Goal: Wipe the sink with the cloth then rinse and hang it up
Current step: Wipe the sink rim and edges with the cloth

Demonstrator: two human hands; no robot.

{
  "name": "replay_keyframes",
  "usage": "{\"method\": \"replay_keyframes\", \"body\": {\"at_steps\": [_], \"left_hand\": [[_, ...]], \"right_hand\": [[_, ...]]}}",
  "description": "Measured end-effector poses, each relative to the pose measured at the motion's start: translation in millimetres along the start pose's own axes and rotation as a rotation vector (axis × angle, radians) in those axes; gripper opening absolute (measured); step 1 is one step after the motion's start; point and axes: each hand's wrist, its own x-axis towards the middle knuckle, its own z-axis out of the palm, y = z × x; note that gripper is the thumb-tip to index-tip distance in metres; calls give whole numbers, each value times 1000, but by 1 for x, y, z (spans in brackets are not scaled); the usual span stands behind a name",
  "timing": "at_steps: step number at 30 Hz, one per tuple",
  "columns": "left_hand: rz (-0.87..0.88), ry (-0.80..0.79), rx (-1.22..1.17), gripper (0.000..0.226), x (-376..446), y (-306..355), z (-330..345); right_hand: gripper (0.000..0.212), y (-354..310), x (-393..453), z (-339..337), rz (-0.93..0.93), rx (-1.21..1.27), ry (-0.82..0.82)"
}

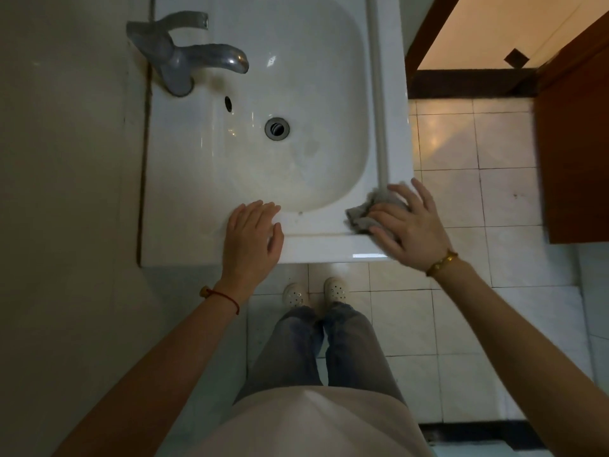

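Note:
A white ceramic sink (184,199) fills the upper middle of the head view, with a round metal drain (276,128) in its basin. A grey cloth (362,212) lies bunched on the sink's near right corner. My right hand (408,225) presses flat on the cloth with fingers spread and straight. My left hand (252,237) rests open on the sink's front rim, left of the basin's near edge, holding nothing. A grey metal faucet (194,61) stands at the far left rim, its spout over the basin.
A white bar (379,94) runs along the sink's right rim. A beige wall is at the left. Pale floor tiles (461,192) lie right of the sink, with a brown wooden door (573,143) beyond. My shoes (313,291) stand below the sink front.

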Motion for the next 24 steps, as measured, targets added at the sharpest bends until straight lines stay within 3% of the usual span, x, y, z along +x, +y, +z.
{"method": "replay_keyframes", "body": {"at_steps": [8,12,16,21,24], "left_hand": [[-11,36,5,44,0,0,2],[-13,46,17,44,0,0,2],[-50,62,29,43,-3,6,2],[-126,82,6,44,-4,40,9],[-166,131,-24,41,1,68,24]], "right_hand": [[41,-3,39,-4,171,-2,-25],[35,-20,1,2,-17,99,30],[44,20,15,-4,-188,61,-68],[47,52,88,-5,-65,-2,-1],[41,44,83,-1,-105,38,52]]}}
